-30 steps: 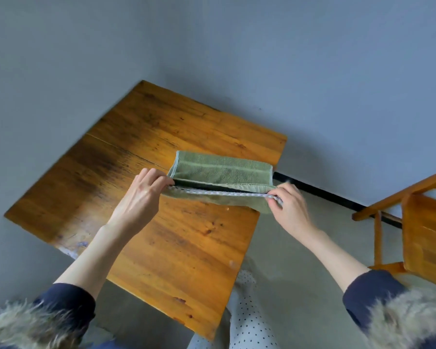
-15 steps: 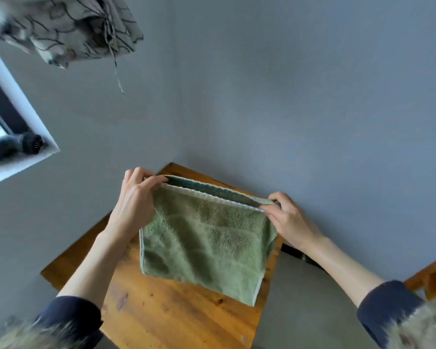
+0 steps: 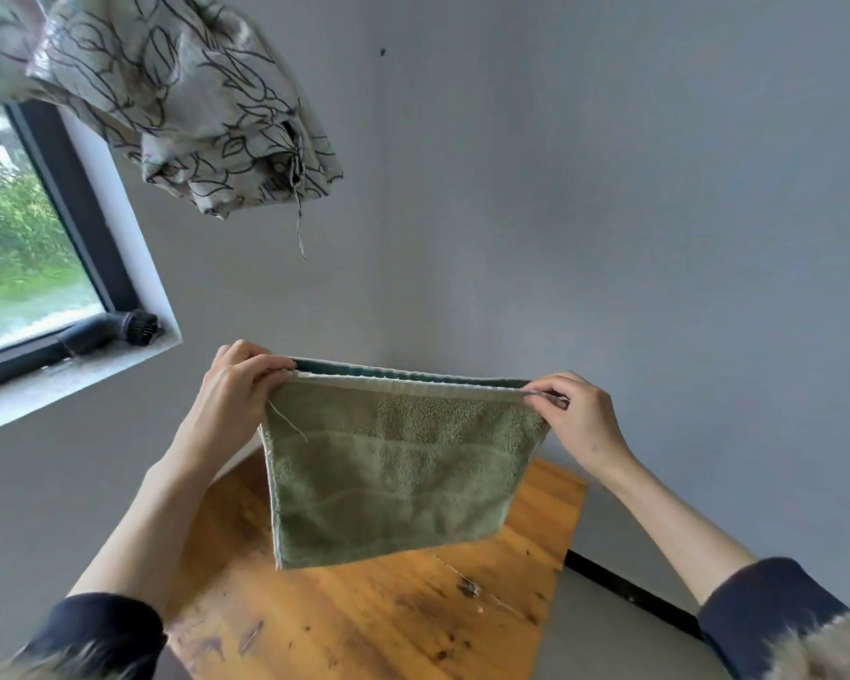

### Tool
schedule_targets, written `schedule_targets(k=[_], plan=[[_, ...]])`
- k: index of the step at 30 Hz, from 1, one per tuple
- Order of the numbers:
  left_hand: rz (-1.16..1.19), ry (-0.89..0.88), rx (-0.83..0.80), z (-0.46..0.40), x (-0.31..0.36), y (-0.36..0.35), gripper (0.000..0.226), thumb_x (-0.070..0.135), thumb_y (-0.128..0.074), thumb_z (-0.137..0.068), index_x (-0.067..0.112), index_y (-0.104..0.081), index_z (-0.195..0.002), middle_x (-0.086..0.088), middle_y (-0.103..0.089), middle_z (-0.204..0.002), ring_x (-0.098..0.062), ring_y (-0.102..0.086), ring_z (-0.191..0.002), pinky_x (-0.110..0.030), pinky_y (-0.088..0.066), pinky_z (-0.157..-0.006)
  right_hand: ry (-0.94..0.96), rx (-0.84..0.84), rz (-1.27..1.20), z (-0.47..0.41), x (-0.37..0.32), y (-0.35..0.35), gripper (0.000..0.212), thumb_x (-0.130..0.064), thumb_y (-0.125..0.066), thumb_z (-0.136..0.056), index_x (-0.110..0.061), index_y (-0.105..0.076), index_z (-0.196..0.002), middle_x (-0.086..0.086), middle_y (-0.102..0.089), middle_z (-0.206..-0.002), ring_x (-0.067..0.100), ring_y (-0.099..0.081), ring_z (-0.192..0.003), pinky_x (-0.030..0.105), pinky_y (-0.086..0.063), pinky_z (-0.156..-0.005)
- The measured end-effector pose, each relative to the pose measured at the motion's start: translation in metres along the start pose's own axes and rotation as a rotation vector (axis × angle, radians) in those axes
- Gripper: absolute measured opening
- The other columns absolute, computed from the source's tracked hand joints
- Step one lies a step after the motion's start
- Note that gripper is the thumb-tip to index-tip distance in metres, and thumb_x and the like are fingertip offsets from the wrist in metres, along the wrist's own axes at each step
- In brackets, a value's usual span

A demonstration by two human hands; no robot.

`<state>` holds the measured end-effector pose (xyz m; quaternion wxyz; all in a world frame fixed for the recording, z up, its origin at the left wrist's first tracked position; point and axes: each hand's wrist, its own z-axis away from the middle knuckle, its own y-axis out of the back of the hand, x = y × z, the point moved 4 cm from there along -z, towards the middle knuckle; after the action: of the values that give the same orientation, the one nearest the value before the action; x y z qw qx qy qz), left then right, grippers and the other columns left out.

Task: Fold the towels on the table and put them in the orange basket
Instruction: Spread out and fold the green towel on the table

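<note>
A green towel (image 3: pixel 393 473), folded double, hangs in the air above the wooden table (image 3: pixel 364 620). My left hand (image 3: pixel 239 390) pinches its upper left corner. My right hand (image 3: pixel 572 414) pinches the upper right corner. The top edge is stretched level between both hands, and the lower folded edge hangs free just above the tabletop. The orange basket is not in view.
A grey wall stands close behind the table. A window (image 3: pixel 20 238) with a sill is at the left, with a dark brush-like object (image 3: pixel 119 328) lying on the sill. A patterned curtain (image 3: pixel 168 90) is bunched up at the top left. Grey floor lies to the right of the table.
Both hands have lifted the towel off the table and raised it until it hangs vertically. The view has tilted up, bringing the window and curtain into sight.
</note>
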<state>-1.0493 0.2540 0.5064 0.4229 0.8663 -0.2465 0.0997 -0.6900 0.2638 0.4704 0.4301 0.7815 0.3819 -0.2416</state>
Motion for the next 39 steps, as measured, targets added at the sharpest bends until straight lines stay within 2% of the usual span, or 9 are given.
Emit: schedule_targets(k=[7,10,14,19,23,25,29,35,39], plan=[[0.019,0.041,-0.022,-0.001,0.0,0.012,0.02,-0.001,-0.056,-0.088,0.005,-0.072,-0.099,-0.018,-0.061,-0.096,-0.035,-0.052,-0.095,-0.028,-0.034,-0.082,0.017,-0.064,0.048,-0.017,-0.007,0.0,0.01,-0.002,-0.067,-0.081,-0.012,-0.069,-0.081,-0.007,-0.057,-0.077,0.001,-0.053,-0.071,0.003,-0.037,-0.064],[0.066,0.095,-0.013,0.0,-0.003,0.017,0.023,-0.001,-0.054,-0.089,0.009,-0.072,-0.1,-0.014,-0.062,-0.097,-0.032,-0.052,-0.097,-0.03,-0.035,-0.083,-0.079,-0.13,-0.01,-0.024,-0.008,0.003,0.013,-0.008,-0.064,-0.085,-0.021,-0.064,-0.082,-0.008,-0.059,-0.078,0.006,-0.053,-0.071,0.011,-0.04,-0.063],[0.099,0.139,-0.013,-0.001,-0.003,0.02,0.025,-0.002,-0.052,-0.09,0.009,-0.071,-0.101,-0.013,-0.062,-0.098,-0.032,-0.051,-0.098,-0.033,-0.036,-0.083,-0.213,-0.144,-0.238,-0.027,-0.007,0.004,0.017,-0.006,-0.063,-0.085,-0.022,-0.063,-0.081,-0.007,-0.061,-0.078,0.003,-0.053,-0.073,0.005,-0.04,-0.063],[0.183,0.168,-0.006,-0.002,-0.002,0.024,0.027,-0.002,-0.048,-0.092,0.01,-0.069,-0.104,-0.011,-0.062,-0.096,-0.031,-0.054,-0.094,-0.04,-0.043,-0.085,-0.404,-0.142,-0.766,-0.026,-0.004,0.002,0.015,0.004,-0.058,-0.084,-0.009,-0.066,-0.083,0.004,-0.06,-0.076,0.013,-0.056,-0.074,0.023,-0.044,-0.07],[0.341,0.258,-0.01,0.0,-0.008,0.026,0.026,0.0,-0.051,-0.091,0.013,-0.065,-0.109,-0.011,-0.063,-0.09,-0.023,-0.057,-0.082,-0.013,-0.045,-0.07,-0.439,-0.141,-0.936,-0.028,-0.002,0.006,0.017,0.005,-0.058,-0.079,-0.008,-0.066,-0.086,0.0,-0.059,-0.067,0.01,-0.056,-0.066,0.02,-0.047,-0.063],[0.333,0.281,-0.03,-0.001,-0.012,0.025,0.026,0.0,-0.053,-0.09,0.013,-0.067,-0.107,-0.008,-0.065,-0.091,-0.02,-0.058,-0.082,-0.007,-0.043,-0.068,-0.439,-0.156,-0.936,-0.029,-0.002,0.008,0.02,0.006,-0.06,-0.077,-0.008,-0.066,-0.09,0.0,-0.062,-0.068,0.01,-0.058,-0.067,0.02,-0.049,-0.066],[0.223,0.288,-0.065,-0.002,-0.017,0.019,0.024,-0.001,-0.056,-0.088,0.011,-0.071,-0.1,-0.009,-0.065,-0.093,-0.025,-0.057,-0.087,-0.027,-0.04,-0.079,-0.45,-0.127,-0.887,-0.03,0.001,0.009,0.023,0.01,-0.059,-0.078,-0.002,-0.065,-0.096,0.005,-0.064,-0.073,0.01,-0.061,-0.069,0.017,-0.052,-0.067],[0.091,0.285,-0.092,0.005,-0.024,0.008,0.02,-0.003,-0.057,-0.086,0.007,-0.072,-0.093,-0.006,-0.063,-0.087,-0.022,-0.052,-0.082,-0.026,-0.033,-0.074,-0.43,-0.088,-0.747,-0.031,0.011,0.001,0.014,0.007,-0.064,-0.077,-0.006,-0.067,-0.082,-0.001,-0.066,-0.063,0.01,-0.06,-0.066,0.017,-0.05,-0.065],[0.07,0.299,-0.074,0.012,-0.033,0.005,0.019,-0.003,-0.056,-0.086,0.009,-0.071,-0.089,-0.004,-0.065,-0.081,-0.022,-0.054,-0.078,-0.025,-0.033,-0.071,-0.392,-0.138,-0.6,-0.034,0.018,-0.009,0.01,-0.002,-0.065,-0.081,-0.012,-0.067,-0.079,0.002,-0.064,-0.072,0.012,-0.059,-0.072,0.024,-0.047,-0.072]])
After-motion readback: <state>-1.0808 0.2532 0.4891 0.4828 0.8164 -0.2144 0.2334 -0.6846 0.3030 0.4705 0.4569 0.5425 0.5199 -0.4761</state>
